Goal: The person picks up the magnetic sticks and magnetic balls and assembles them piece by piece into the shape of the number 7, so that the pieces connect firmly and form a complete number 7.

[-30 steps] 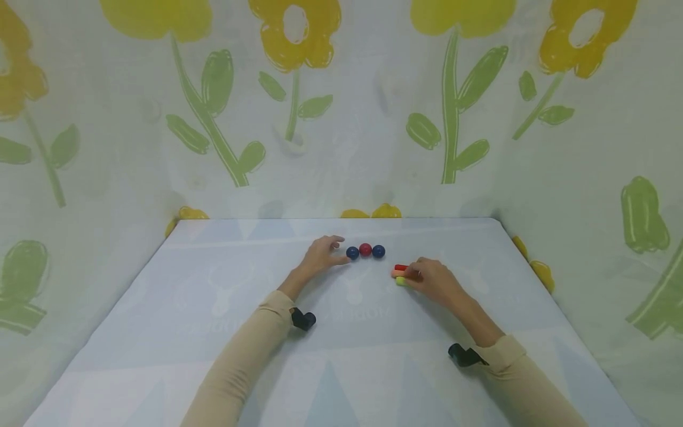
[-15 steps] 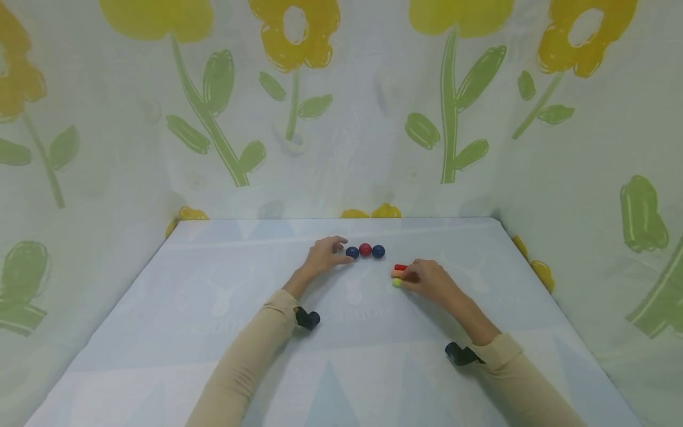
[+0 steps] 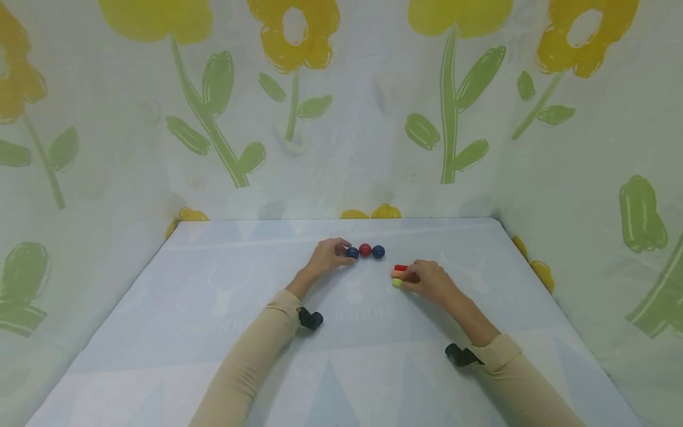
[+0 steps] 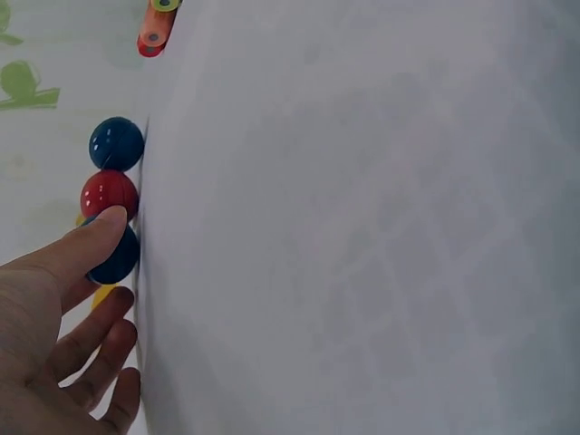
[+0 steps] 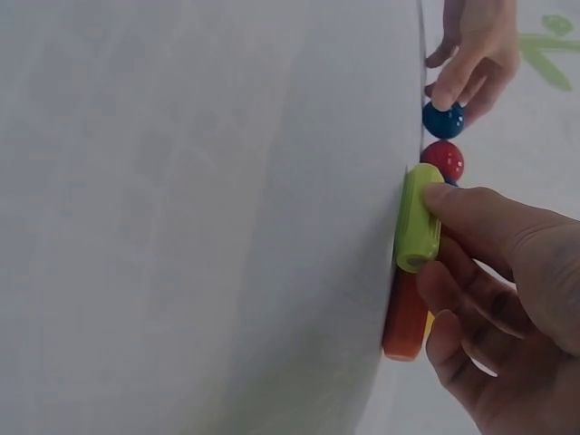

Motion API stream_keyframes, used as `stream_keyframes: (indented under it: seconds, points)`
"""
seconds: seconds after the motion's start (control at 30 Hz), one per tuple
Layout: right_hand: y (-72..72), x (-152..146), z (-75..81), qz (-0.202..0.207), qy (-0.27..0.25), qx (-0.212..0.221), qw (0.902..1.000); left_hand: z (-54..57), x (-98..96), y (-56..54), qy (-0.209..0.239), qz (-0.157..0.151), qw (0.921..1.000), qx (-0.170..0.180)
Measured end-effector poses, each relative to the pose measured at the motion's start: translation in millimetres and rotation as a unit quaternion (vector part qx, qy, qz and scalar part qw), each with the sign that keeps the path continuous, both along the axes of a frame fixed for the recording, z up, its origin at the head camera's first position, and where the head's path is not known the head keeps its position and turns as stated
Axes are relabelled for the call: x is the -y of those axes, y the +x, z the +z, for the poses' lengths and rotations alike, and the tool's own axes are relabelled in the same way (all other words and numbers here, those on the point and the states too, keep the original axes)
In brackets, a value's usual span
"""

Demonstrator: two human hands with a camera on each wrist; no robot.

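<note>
The thumb and fingers of your left hand (image 3: 325, 255) have come farther right and now bend round the left blue ball (image 3: 352, 253), though you cannot tell how firmly they press. The fingers of your right hand (image 3: 434, 281) are clamped on the yellow-green stick (image 5: 420, 219), whose visible end sits slightly farther left than a second ago. That leaves you handling both groups at once, one piece in each hand. The stick looks short and ribbed, with a dark hole in its end; it lies on the near side of the salmon stick (image 3: 396, 274), with the red stick (image 3: 401, 267) beyond. The ball is dark and glossy, and next to it come the red ball (image 3: 365, 250) and the right blue ball (image 3: 378, 252), all in one row toward the back of the pale worktop (image 3: 341, 356).
</note>
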State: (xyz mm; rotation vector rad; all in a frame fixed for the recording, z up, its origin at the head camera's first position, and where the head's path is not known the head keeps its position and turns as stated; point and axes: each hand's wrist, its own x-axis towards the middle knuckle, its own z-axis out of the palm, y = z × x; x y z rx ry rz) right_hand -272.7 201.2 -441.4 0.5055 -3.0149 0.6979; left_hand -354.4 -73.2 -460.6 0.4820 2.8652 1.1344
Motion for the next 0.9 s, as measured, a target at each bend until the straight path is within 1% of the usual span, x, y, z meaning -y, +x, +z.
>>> stream_keyframes:
  seconds: [0.2, 0.3, 0.43, 0.53, 0.73, 0.9]
  points:
    - [1.9, 0.7, 1.2, -0.002, -0.005, 0.002, 1.0000, 0.8, -1.6, -0.7, 0.002, -0.002, 1.0000, -0.001]
    - [2.3, 0.8, 1.2, -0.003, -0.007, 0.002, 1.0000, 0.9, -1.8, -1.1, 0.002, -0.003, 1.0000, 0.005]
    - [1.0, 0.3, -0.6, -0.003, -0.013, -0.001, 0.9999, 0.9, -1.6, -1.4, 0.008, -0.005, 0.9999, 0.008]
    - [-0.5, 0.1, -1.9, -0.002, -0.017, -0.003, 0.9998, 0.5, -2.0, -1.9, 0.008, -0.004, 1.0000, 0.004]
    - [-0.9, 0.7, -3.8, 0.000, -0.012, -0.006, 0.9999, 0.1, -2.3, -1.6, 0.004, -0.001, 1.0000, 0.009]
    - [-0.7, 1.5, -4.3, -0.004, -0.014, -0.003, 0.9999, 1.7, 0.2, -0.6, -0.001, -0.010, 0.9999, 0.004]
